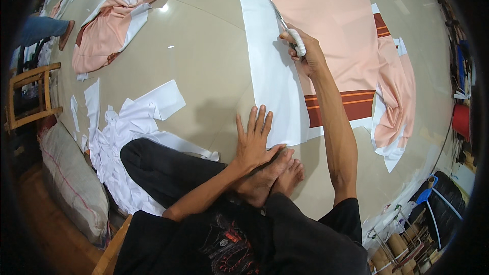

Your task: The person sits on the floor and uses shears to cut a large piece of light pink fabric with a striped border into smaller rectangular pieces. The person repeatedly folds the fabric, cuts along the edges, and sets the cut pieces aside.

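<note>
Head view: one tiled floor (204,61) carries one flat peach-and-white cloth (331,30). Two hands: the left hand (252,142), grip spread wide, beside its near corner; the right hand (310,53), grip wrapped around one pair of scissors (297,42) above the cloth.

Open floor (216,61) between white scraps (122,137) and peach fabric (328,25), knee (158,163) and bare feet (265,178) blocking below

No readable text, labels, brands, numbers or signs in view.
</note>
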`<control>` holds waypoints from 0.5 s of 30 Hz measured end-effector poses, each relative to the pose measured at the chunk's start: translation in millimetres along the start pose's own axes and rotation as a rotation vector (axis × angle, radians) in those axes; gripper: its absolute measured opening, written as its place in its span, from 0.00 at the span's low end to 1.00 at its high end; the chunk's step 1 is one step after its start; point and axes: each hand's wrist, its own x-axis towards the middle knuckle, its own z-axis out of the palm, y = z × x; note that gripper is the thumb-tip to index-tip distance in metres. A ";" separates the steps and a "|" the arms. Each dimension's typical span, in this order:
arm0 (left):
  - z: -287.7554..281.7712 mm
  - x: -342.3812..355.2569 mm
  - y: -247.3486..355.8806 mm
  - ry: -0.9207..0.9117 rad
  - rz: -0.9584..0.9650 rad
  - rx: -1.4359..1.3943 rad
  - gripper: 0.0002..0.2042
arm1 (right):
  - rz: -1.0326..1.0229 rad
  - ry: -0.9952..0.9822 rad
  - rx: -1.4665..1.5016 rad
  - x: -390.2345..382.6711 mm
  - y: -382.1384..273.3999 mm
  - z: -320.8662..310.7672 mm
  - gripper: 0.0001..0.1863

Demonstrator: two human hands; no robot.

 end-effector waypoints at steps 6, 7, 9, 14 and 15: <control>-0.8 1.8 -2.2 -0.048 -0.025 -0.031 0.53 | -0.002 0.014 -0.022 1.6 -5.4 9.3 0.28; -0.7 2.2 -2.1 -0.056 -0.025 -0.040 0.53 | 0.011 0.001 0.037 4.6 -11.1 8.5 0.28; -0.7 2.4 -1.4 -0.064 -0.031 -0.032 0.53 | 0.039 -0.025 0.154 14.7 -21.9 7.7 0.29; -1.1 3.4 -1.9 -0.073 -0.018 0.000 0.53 | -0.010 -0.003 -0.019 40.2 -26.6 19.5 0.28; -0.6 4.3 -1.2 -0.061 -0.010 0.008 0.53 | -0.015 -0.009 -0.022 44.6 -24.3 17.8 0.28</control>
